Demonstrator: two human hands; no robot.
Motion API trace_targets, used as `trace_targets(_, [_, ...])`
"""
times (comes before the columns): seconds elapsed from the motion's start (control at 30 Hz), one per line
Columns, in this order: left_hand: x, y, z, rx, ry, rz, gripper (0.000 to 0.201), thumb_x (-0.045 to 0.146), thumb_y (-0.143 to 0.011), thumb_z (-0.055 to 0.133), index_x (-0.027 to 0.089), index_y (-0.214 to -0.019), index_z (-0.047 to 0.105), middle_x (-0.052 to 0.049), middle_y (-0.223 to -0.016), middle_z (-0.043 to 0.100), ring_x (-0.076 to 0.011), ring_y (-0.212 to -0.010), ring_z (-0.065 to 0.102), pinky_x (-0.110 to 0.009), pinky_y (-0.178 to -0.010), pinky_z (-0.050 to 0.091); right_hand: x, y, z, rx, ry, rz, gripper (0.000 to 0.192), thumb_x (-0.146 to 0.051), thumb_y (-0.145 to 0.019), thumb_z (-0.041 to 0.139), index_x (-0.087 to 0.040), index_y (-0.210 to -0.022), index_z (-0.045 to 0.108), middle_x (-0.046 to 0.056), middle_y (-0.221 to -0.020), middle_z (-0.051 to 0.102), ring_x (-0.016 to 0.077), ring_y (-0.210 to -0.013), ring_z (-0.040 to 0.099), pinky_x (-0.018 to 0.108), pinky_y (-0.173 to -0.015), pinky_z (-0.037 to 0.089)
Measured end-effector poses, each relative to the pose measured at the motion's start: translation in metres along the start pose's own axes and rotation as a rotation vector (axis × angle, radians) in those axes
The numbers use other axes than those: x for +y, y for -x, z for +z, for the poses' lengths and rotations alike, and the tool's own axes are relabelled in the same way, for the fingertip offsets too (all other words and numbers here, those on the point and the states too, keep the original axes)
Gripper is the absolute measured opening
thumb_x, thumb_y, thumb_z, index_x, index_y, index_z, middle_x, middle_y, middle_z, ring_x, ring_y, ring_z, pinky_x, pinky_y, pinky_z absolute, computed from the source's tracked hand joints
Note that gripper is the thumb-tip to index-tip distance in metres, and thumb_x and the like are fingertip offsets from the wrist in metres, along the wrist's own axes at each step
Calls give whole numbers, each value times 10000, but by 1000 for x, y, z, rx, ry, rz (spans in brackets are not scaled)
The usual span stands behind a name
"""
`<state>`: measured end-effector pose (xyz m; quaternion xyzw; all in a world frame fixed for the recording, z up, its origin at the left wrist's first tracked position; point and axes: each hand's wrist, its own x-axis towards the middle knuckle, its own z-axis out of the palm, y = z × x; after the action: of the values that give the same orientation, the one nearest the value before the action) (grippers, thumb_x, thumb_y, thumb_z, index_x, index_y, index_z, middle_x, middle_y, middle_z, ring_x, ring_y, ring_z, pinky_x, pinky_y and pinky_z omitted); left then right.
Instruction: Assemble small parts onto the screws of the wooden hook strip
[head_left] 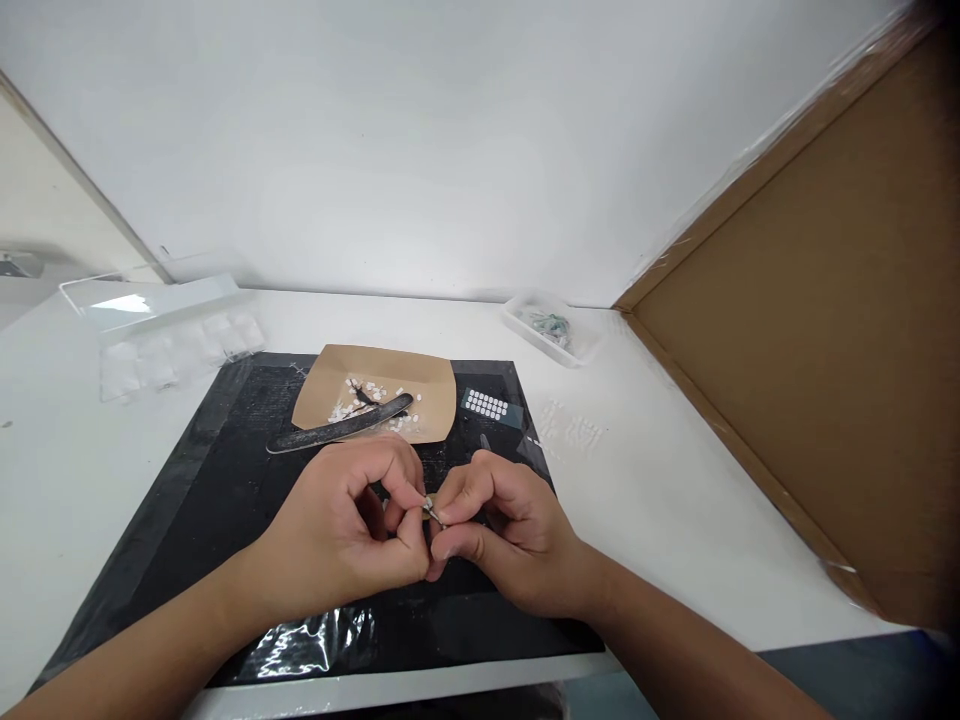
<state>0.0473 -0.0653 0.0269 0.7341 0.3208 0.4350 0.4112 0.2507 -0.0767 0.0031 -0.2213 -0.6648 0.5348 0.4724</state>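
A tiny pale piece (pixel 429 508) sits pinched between the fingertips of both hands, low over the middle of the black mat (pixel 225 480); it is too small to tell what it is. The left hand (pixel 341 530) curls around from the left, thumb and forefinger pressed together on the piece, the other fingers folded under. The right hand (pixel 499 525) meets it from the right, its fingertips closed on the same piece, with a thin metal tip showing at the join. The two hands touch at the fingers.

Just behind the hands, on the mat, lies a long dark nail file (pixel 341 425), slanted, its right end resting on a brown paper sheet (pixel 427 385). Small white chips (pixel 356 400) are scattered on that paper around the file's end. To the right of the paper sits a dark card with rows of white dots (pixel 487 404).

The mat lies on a white table (pixel 675 520). At the far left stands a clear plastic tray (pixel 172 335); at the far right a small clear dish (pixel 551 328) holds greenish bits. A brown cardboard panel (pixel 825 320) leans along the table's right side
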Motion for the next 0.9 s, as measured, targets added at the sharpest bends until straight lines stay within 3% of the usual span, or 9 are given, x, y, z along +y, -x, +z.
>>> trace_targets(0.33, [0,1,2,-44,170,-89,203,-3,-736,642,187,-741,573,11,-726,604,-117,-647,594,-232,-556,503,-5,-4,1,27,-307,133,223,-217,-998,750,-211,-934,536,-37,-807,723,117,-640,770,239,-638,620])
trace_targets(0.47, [-1,4,4,-31,197,-106,181,14,-749,662,182,-766,597,2,-764,648,-100,-603,602,-172,-458,454,-6,-8,-5,57,-361,162,243,-257,-1019,736,-205,-924,518,-31,-783,746,107,-620,755,220,-621,567])
trace_targets(0.67, [-1,3,-3,-7,178,-356,64,198,-900,721,176,-932,669,-21,-918,648,-89,-531,632,-180,-364,536,-4,-8,-9,27,-489,234,252,-299,-1051,701,-212,-918,505,-50,-771,734,92,-605,743,200,-593,502])
trace_targets(0.9, [5,3,-3,-24,162,-303,93,246,-940,725,181,-1007,718,-19,-950,667,-62,-473,609,-175,-357,566,-5,-6,-10,-3,-525,264,251,-309,-1065,685,-217,-920,502,-50,-759,735,78,-608,730,186,-582,445])
